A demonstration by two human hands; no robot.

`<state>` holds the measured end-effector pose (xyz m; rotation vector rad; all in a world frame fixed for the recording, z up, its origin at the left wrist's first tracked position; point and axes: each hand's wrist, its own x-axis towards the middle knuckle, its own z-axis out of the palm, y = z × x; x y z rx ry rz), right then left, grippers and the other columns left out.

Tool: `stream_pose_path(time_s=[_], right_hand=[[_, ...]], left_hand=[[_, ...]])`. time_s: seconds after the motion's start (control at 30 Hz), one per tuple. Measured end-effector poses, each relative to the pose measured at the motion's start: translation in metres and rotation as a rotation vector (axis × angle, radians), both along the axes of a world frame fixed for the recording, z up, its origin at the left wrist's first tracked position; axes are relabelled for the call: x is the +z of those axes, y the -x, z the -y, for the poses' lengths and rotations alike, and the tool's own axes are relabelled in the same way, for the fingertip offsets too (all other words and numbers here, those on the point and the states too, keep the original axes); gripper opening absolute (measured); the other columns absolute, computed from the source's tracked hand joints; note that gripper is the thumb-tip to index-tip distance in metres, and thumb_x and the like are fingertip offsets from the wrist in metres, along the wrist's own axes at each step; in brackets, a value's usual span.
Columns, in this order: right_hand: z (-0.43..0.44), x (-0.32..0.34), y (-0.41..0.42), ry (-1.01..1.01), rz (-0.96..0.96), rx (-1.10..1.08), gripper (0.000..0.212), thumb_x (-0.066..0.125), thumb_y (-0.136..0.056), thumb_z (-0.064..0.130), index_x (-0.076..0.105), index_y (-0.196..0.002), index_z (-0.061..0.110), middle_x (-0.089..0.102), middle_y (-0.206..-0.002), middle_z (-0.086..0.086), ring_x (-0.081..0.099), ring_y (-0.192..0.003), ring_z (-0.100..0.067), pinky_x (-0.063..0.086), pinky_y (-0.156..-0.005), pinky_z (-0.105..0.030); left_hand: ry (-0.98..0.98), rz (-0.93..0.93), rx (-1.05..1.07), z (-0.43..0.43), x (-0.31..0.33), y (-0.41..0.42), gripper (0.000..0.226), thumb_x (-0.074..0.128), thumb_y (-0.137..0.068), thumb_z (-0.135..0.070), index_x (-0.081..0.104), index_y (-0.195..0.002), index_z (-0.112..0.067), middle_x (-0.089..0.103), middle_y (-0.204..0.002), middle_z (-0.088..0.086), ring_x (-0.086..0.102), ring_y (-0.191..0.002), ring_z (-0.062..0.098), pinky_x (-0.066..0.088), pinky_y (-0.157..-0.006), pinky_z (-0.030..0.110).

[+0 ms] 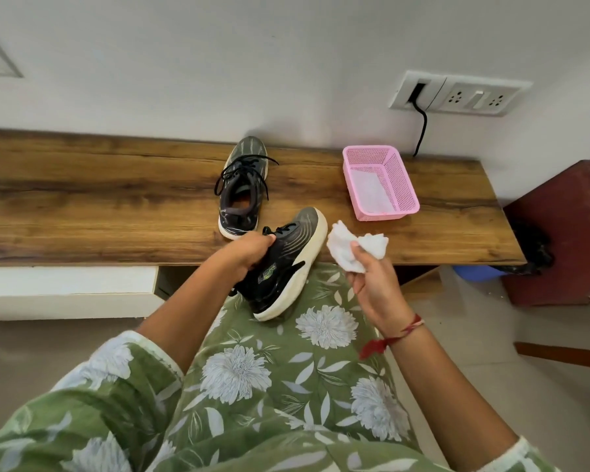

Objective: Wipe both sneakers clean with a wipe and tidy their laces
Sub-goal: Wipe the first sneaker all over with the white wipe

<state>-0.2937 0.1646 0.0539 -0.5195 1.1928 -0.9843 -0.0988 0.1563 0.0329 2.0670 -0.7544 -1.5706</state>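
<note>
Second sneaker on surface, toe to 12 o'clock, laces loose and splayed. Left grip curled round the lace area of held sneaker; heel seems to rest on lap, toe toward 1 o'clock, white sole facing right. Wipe at 3 o'clock of that toe, not touching, bunched in right grip, which pinches it. Basket further right, at 1 o'clock. Risks: the one-hand hold is high, so pressure on the sole could twist the shoe off the lap; a bunched wipe may smear dirt.
</note>
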Motion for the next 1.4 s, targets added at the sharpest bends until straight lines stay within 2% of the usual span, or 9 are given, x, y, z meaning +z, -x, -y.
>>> stream_pose_path(time_s=[0.17, 0.3, 0.47, 0.57, 0.8, 0.97, 1.1, 1.27, 1.4], right_hand=[[-0.02, 0.016, -0.01, 0.616, -0.556, 0.404, 0.022, 0.051, -0.094, 0.009, 0.064, -0.109, 0.018, 0.068, -0.095, 0.019, 0.06, -0.091, 0.002, 0.048, -0.081, -0.023], [-0.024, 0.022, -0.015, 1.073, -0.973, 0.766, 0.057, 0.038, -0.083, 0.019, 0.041, -0.139, 0.009, 0.04, -0.144, 0.0, 0.034, -0.136, -0.012, 0.025, -0.115, -0.033], [-0.033, 0.023, -0.014, 1.551, -1.328, 0.948, 0.057, 0.054, -0.084, 0.009, 0.039, -0.138, -0.001, 0.038, -0.146, -0.016, 0.033, -0.137, -0.026, 0.028, -0.113, -0.044], [-0.013, 0.035, 0.003, 1.517, -1.452, 0.792, 0.056, 0.049, -0.087, 0.017, 0.035, -0.139, 0.0, 0.035, -0.146, -0.017, 0.032, -0.137, -0.027, 0.026, -0.113, -0.047], [-0.02, 0.043, -0.002, 1.723, -1.363, 0.906, 0.062, 0.065, -0.083, 0.005, 0.037, -0.139, -0.001, 0.037, -0.145, -0.018, 0.033, -0.137, -0.026, 0.028, -0.113, -0.042], [-0.005, 0.051, 0.002, 1.537, -1.391, 0.711, 0.057, 0.054, -0.087, 0.01, 0.036, -0.139, -0.002, 0.034, -0.147, -0.018, 0.03, -0.139, -0.027, 0.029, -0.112, -0.046], [-0.016, 0.049, -0.003, 1.721, -1.375, 0.862, 0.06, 0.062, -0.088, 0.016, 0.037, -0.139, 0.0, 0.035, -0.147, -0.017, 0.03, -0.139, -0.025, 0.026, -0.114, -0.043], [-0.002, 0.067, -0.012, 1.503, -1.36, 0.579, 0.055, 0.049, -0.089, 0.02, 0.038, -0.139, 0.0, 0.038, -0.145, -0.016, 0.029, -0.139, -0.023, 0.025, -0.113, -0.043], [-0.01, 0.08, -0.03, 1.739, -1.299, 0.708, 0.068, 0.067, -0.078, 0.007, 0.037, -0.139, 0.001, 0.039, -0.145, -0.015, 0.031, -0.139, -0.024, 0.025, -0.114, -0.041]], left_hand=[[0.277, 0.012, 0.071, -0.02, 0.003, 0.008, 0.039, 0.041, -0.099, -0.033, 0.058, -0.084, -0.002, 0.059, -0.081, 0.017, 0.057, -0.076, 0.026, 0.042, -0.071, 0.035], [0.489, -0.103, 0.075, -0.034, 0.036, 0.009, 0.03, 0.044, -0.098, -0.029, 0.056, -0.08, -0.009, 0.046, -0.073, 0.013, 0.043, -0.066, 0.023, 0.032, -0.066, 0.034], [0.54, -0.144, 0.204, -0.037, 0.08, 0.015, 0.03, 0.049, -0.097, -0.025, 0.05, -0.069, -0.013, 0.05, -0.066, 0.0, 0.05, -0.063, 0.01, 0.04, -0.059, 0.022], [0.535, -0.18, 0.232, -0.039, 0.096, 0.018, 0.029, 0.049, -0.096, -0.029, 0.045, -0.07, -0.018, 0.049, -0.074, 0.003, 0.049, -0.074, 0.02, 0.039, -0.071, 0.031], [0.559, -0.174, 0.257, -0.039, 0.103, 0.022, 0.028, 0.05, -0.095, -0.028, 0.042, -0.069, -0.02, 0.045, -0.078, 0.008, 0.043, -0.079, 0.021, 0.036, -0.068, 0.031], [0.559, -0.166, 0.253, -0.041, 0.109, 0.024, 0.029, 0.049, -0.095, -0.03, 0.043, -0.069, -0.019, 0.046, -0.074, 0.006, 0.045, -0.079, 0.021, 0.035, -0.072, 0.034], [0.604, -0.081, 0.164, -0.042, 0.112, 0.018, 0.032, 0.047, -0.096, -0.029, 0.048, -0.069, -0.011, 0.042, -0.069, 0.01, 0.04, -0.069, 0.022, 0.033, -0.062, 0.032], [0.75, -0.012, 0.067, -0.039, 0.119, 0.013, 0.05, 0.042, -0.1, -0.034, 0.047, -0.062, -0.001, 0.04, -0.063, 0.01, 0.035, -0.057, 0.024, 0.027, -0.055, 0.035], [0.899, 0.126, 0.071, -0.037, 0.13, 0.005, 0.051, 0.039, -0.101, -0.032, 0.038, -0.053, -0.015, 0.034, -0.043, -0.008, 0.031, -0.04, 0.011, 0.026, -0.043, 0.023]])
